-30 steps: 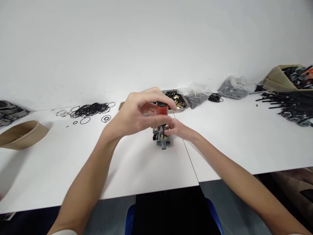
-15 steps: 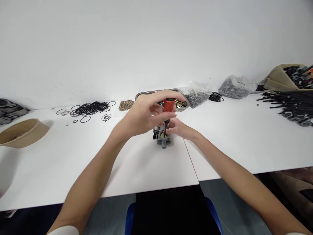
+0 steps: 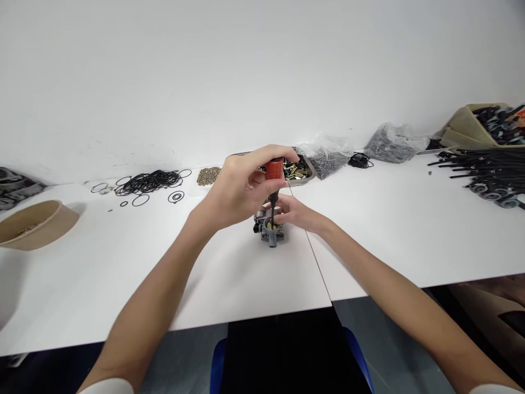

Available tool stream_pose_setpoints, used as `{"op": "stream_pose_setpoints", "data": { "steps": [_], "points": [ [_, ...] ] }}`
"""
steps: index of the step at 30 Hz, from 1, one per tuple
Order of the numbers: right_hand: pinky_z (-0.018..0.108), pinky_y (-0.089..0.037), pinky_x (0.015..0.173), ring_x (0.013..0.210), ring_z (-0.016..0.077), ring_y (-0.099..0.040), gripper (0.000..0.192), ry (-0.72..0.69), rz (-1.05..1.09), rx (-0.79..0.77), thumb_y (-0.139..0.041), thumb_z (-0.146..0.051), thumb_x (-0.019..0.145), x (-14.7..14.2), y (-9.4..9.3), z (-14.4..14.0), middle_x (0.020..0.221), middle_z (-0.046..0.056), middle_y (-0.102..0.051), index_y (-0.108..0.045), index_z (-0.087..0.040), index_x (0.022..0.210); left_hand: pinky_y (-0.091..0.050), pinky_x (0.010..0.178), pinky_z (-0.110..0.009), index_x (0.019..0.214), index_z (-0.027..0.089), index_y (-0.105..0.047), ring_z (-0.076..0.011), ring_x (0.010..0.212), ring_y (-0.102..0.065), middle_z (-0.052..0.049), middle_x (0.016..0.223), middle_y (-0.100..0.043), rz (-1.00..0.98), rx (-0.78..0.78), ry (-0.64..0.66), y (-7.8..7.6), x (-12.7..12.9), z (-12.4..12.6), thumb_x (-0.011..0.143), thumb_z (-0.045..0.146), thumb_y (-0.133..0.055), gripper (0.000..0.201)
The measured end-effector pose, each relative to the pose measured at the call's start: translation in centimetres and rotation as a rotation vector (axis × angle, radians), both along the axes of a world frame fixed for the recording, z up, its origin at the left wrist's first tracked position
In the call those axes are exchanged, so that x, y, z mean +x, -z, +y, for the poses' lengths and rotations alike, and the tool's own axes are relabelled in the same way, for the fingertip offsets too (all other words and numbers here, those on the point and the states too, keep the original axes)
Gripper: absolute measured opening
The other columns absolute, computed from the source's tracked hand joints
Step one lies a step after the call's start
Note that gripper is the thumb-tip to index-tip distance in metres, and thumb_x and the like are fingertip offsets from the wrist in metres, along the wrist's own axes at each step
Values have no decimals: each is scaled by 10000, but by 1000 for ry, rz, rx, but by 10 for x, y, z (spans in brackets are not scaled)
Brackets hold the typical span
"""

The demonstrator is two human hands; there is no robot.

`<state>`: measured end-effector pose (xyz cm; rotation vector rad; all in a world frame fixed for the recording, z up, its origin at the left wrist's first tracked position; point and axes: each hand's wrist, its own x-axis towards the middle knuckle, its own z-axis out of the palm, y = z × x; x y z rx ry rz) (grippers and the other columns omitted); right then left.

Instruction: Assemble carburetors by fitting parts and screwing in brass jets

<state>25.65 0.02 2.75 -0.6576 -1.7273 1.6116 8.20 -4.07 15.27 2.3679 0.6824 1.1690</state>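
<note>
Now | red-handled screwdriver is gripped upright by left hand, tip set into grey metal part | part is steadied on white table by right hand, closed at its 3 o'clock side | metal tray lies at 12 o'clock

Bright, even light is falling from overhead, washing out the plain white wall and the glossy white tabletop. Soft, faint shadows are lying under the forearms and beside the tan paper bowl. Wide-angle distortion is bending the table's far edge and stretching things toward both sides. The centre is staying fairly sharp, while the heap of black rubber rings and the side clutter are showing softer detail.
</note>
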Motion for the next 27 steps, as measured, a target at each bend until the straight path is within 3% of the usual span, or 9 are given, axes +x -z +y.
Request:
{"op": "stream_pose_setpoints", "data": {
  "steps": [4, 10, 13, 16, 20, 23, 27],
  "points": [
    [328, -507, 845, 1057, 202, -589, 464, 3, 5, -1, -661, -99, 694, -1, -3, -2, 1203, 70, -608, -615, -211, 1142, -476, 470, -197, 1138, 243, -649, -75, 596, -567, -23, 842, -627, -17, -77, 11, 0, -5, 6, 857, 139, -570, 310],
    [329, -511, 859, 1077, 206, -584, 478, 11, -6, 11, -647, -89, 683, 0, -4, -2, 1235, 74, -599, -624, -207, 1146, -502, 496, -221, 1061, 245, -703, -103, 685, -612, -46, 928, -622, -121, 3, -57, 3, -3, 9, 822, 169, -644, 257],
    [321, -507, 847, 1045, 194, -585, 493, 8, 2, 12, -638, -86, 668, 0, -5, -2, 1214, 67, -609, -623, -206, 1145, -490, 474, -209, 1169, 256, -665, -96, 654, -614, -43, 929, -645, -117, -76, 0, 2, -4, 8, 844, 149, -603, 348],
    [309, -504, 824, 1046, 192, -577, 491, 4, -2, -4, -649, -102, 667, 0, -6, -2, 1200, 66, -605, -618, -203, 1147, -490, 472, -209, 1146, 237, -672, -105, 675, -623, -56, 948, -663, -75, -105, 71, -3, -7, 4, 869, 151, -565, 309],
    [310, -500, 813, 1062, 200, -574, 474, 9, -22, -19, -648, -107, 682, 0, -5, -2, 1165, 63, -620, -619, -206, 1145, -521, 506, -242, 1016, 234, -713, -122, 715, -614, -58, 928, -625, -58, -40, 74, -5, -5, 1, 825, 170, -650, 212],
    [316, -496, 831, 1055, 198, -579, 464, 12, -29, -8, -646, -100, 685, 0, -4, -2, 1120, 57, -642, -624, -207, 1137, -519, 509, -248, 970, 235, -718, -118, 697, -580, -43, 848, -569, -87, 21, 20, -1, -2, 3, 785, 160, -702, 200],
    [315, -502, 823, 1059, 199, -579, 472, 6, -25, -21, -648, -105, 683, 0, -6, -3, 1201, 69, -616, -626, -199, 1144, -490, 472, -224, 946, 233, -700, -90, 646, -530, -30, 833, -525, -117, 112, -65, 6, -2, 11, 790, 160, -692, 173]
  ]
}}
